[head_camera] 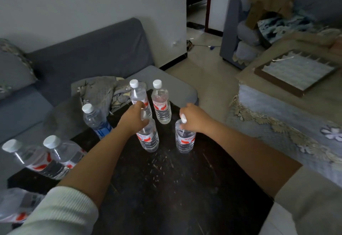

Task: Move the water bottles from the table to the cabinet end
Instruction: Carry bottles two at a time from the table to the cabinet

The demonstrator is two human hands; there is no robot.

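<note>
Two hands each grasp an upright bottle on the dark surface (166, 179), left hand (134, 119) on the middle bottle (148, 136), right hand (194, 118) on the right bottle (185, 140); lifting seems next.

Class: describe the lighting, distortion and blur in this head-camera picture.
Head view: the room is dim, the dark table underexposed; wide-angle distortion tilts the two bottles at left outward; the bottom-left bottle smears at the edge; the central bottles stay sharp.
</note>
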